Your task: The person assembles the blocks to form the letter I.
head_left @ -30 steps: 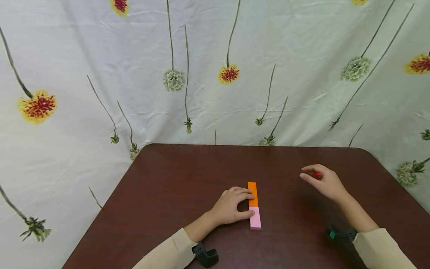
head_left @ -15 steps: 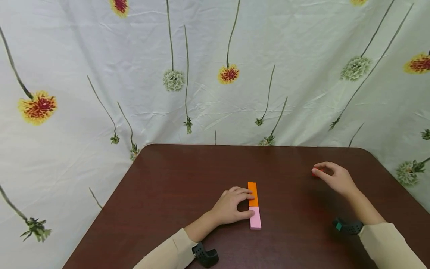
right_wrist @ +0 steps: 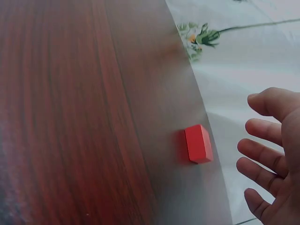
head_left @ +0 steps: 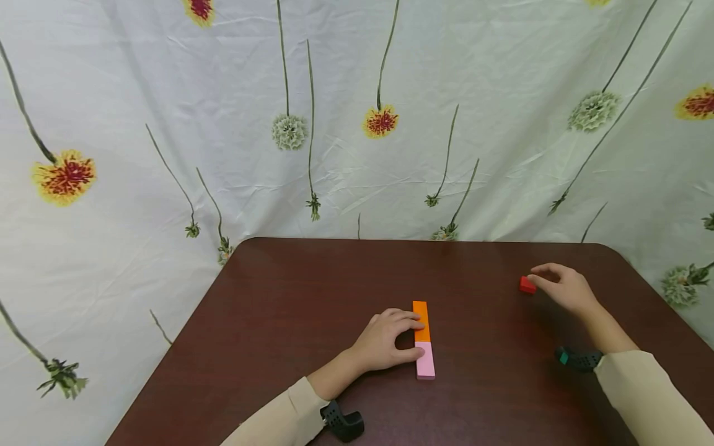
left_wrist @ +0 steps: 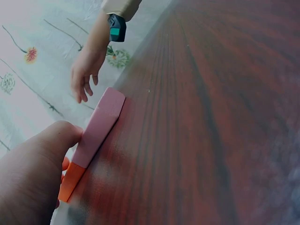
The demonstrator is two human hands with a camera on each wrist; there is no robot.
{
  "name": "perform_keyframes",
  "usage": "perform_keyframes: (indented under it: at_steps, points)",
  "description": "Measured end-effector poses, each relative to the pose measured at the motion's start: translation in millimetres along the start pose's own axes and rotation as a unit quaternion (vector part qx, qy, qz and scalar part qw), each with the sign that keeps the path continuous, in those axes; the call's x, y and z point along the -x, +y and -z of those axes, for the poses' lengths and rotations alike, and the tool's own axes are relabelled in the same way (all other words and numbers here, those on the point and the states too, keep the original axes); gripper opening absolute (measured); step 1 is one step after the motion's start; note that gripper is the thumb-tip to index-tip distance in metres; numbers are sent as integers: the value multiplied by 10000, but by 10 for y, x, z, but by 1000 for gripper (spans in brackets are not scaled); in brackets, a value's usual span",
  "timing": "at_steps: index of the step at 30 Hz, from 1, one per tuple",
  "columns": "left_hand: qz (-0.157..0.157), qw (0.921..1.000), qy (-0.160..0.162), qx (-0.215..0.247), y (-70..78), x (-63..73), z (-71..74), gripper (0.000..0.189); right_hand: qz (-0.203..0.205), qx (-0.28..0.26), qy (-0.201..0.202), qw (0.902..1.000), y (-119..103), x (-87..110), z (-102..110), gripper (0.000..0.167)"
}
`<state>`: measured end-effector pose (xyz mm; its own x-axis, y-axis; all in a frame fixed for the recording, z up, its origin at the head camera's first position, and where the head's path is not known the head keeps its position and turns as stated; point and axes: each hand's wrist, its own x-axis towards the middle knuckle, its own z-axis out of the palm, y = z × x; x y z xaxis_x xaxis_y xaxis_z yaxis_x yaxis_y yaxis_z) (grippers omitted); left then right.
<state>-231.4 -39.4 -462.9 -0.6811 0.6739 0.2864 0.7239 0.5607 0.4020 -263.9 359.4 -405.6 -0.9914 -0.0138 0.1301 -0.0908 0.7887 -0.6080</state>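
Observation:
An orange block (head_left: 421, 321) and a pink block (head_left: 425, 360) lie end to end in one line on the brown table. My left hand (head_left: 381, 342) rests at their left side, thumb tip on the pink block and fingertips on the orange one. In the left wrist view the thumb lies against the pink block (left_wrist: 99, 126), while the hand partly hides the orange block (left_wrist: 72, 180). Toward the back right sits a small red block (head_left: 527, 284). Beside it my right hand (head_left: 566, 290) has its fingers apart; the right wrist view shows a gap between them and the red block (right_wrist: 198, 144).
The dark brown wooden table (head_left: 312, 272) has rounded far corners. A white cloth with printed flowers (head_left: 234, 93) hangs behind it. Each wrist wears a black strap, such as the right wrist strap (head_left: 580, 360), below a cream sleeve (head_left: 652, 396).
My right hand has moved right and slightly back, off the red block, which now shows more fully on the table. My left hand and the orange and pink blocks have stayed in place.

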Motion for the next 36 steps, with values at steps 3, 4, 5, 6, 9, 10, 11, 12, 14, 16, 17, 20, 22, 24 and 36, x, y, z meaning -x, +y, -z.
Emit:
perform_keyframes:
  at_steps: [3, 4, 5, 6, 9, 10, 11, 12, 14, 16, 17, 20, 22, 24, 36]
  points:
    - [24, 10000, -26, -16, 4, 1, 7, 46, -74, 77, -7, 9999, 34, -31, 3, 51]
    - [33, 10000, -36, -22, 7, 1, 10, 47, -103, 91, -12, 9999, 43, -37, 2, 50]
    - [44, 10000, -48, -12, 12, 3, 15, 47, -127, 95, -30, 9999, 52, -43, -2, 50]
    - [53, 10000, -60, -8, 15, 5, 20, 46, -151, 92, -54, 9998, 60, -46, -6, 50]
    - [64, 9999, -83, 12, 22, 6, 28, 46, -181, 110, -101, 9997, 89, -58, -26, 48]
    - [70, 9999, -96, 32, 22, 6, 30, 46, -171, 134, -104, 9997, 101, -60, -36, 48]
    - [73, 9999, -102, 41, 23, 7, 33, 46, -163, 163, -112, 9997, 116, -64, -48, 48]
    - [62, 9999, -99, 22, 22, 8, 32, 46, -143, 177, -126, 9997, 127, -64, -56, 48]
    - [51, 9999, -101, 7, 18, 7, 28, 46, -102, 243, -146, 9995, 152, -71, -80, 48]
    - [57, 9999, -108, -9, 16, 7, 25, 46, -57, 294, -169, 9994, 169, -76, -100, 48]
    - [69, 9999, -114, -15, 15, 7, 25, 46, -39, 321, -180, 9993, 177, -79, -108, 48]
    - [107, 9999, -128, -13, 18, 6, 26, 46, -17, 389, -162, 9991, 197, -89, -131, 47]
    - [120, 9999, -124, -5, 21, 5, 29, 46, -32, 395, -141, 9991, 206, -90, -143, 46]
    - [117, 9999, -123, -19, 22, 4, 28, 46, -60, 409, -121, 9991, 216, -88, -158, 46]
    - [122, 9998, -153, -27, 19, 3, 30, 46, -83, 416, 42, 9991, 219, -81, -195, 40]
